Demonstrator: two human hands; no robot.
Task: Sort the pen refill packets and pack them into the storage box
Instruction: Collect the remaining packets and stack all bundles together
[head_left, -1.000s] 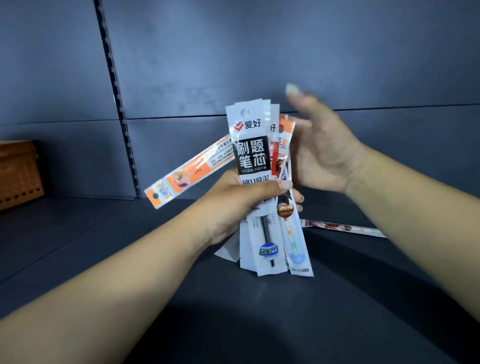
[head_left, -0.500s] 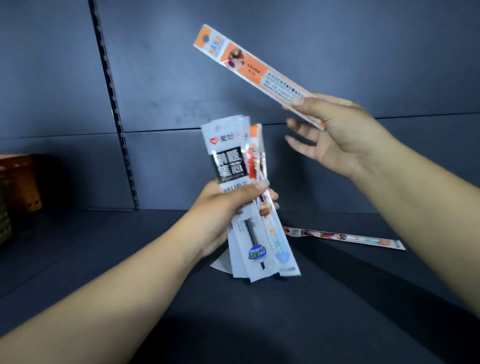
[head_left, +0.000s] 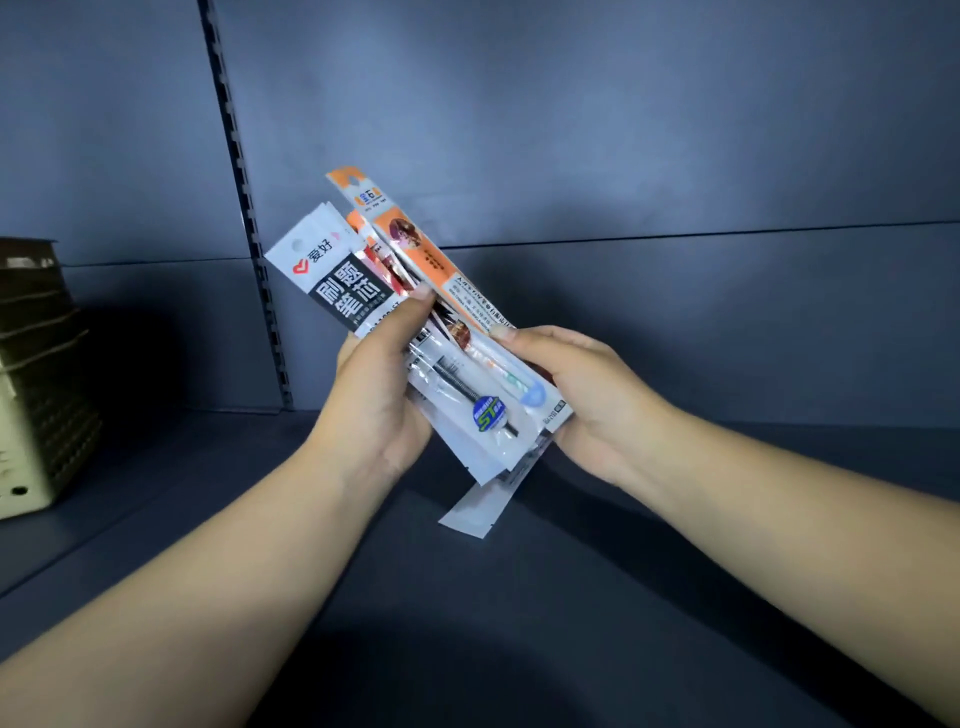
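Observation:
A fanned bundle of pen refill packets (head_left: 457, 384) is held above the dark shelf, tilted with tops to the upper left. The front packet is white with a black label (head_left: 337, 283). A long orange packet (head_left: 415, 249) lies at the back of the bundle. My left hand (head_left: 379, 395) grips the bundle's middle, thumb on the front. My right hand (head_left: 587, 400) holds the bundle's lower right edge, fingertips on the orange packet. The storage box (head_left: 36, 374), a perforated beige basket, stands at the far left on the shelf.
The dark shelf floor (head_left: 467, 597) spreads below my arms. A dark back wall with a slotted upright rail (head_left: 249, 218) rises behind the bundle. The basket's right side sits near the shelf's left end.
My right hand has brought the orange packet down from high up and set it against the back of the bundle. The view has turned, so the loose packet on the shelf is out of sight.

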